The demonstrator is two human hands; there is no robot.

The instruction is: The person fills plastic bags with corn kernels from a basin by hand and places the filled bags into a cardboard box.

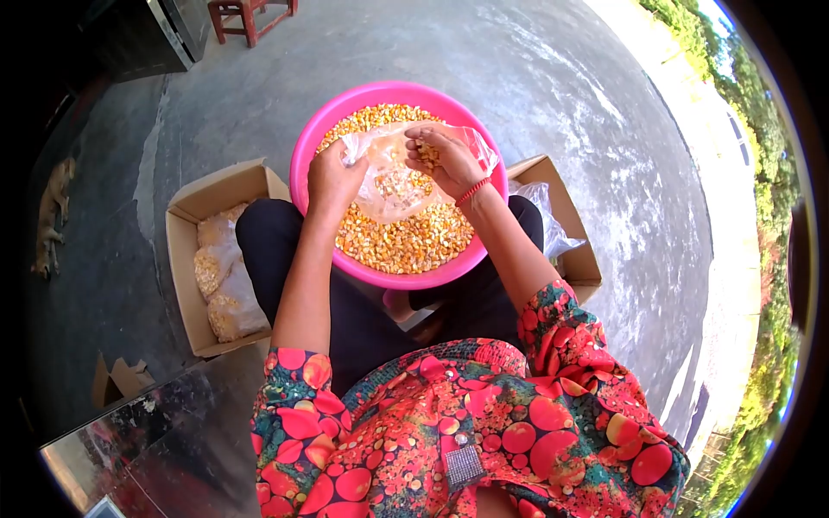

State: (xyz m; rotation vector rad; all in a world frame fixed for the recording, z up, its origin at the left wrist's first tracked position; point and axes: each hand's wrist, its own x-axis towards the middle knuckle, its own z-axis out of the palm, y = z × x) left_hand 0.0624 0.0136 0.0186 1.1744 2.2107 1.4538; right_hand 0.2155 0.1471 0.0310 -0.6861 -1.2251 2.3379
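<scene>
A pink basin (303,155) full of loose yellow corn kernels (406,244) stands between my knees. Over the corn spreads a clear plastic bag (380,192) with some kernels showing through it. My left hand (335,180) pinches the bag's edge at the left. Cupped at the bag's right side, my right hand (449,164) has its fingers curled around a small heap of corn kernels (427,155). A red bracelet (472,191) circles that wrist. Whether the right hand also touches the plastic is hard to see.
At my left sits a cardboard box (186,285) with several filled bags of corn (231,281). Another box (574,216), at my right, holds clear plastic bags (544,211). A dog (53,211) lies on the concrete floor far left; a red stool (250,19) stands at the back.
</scene>
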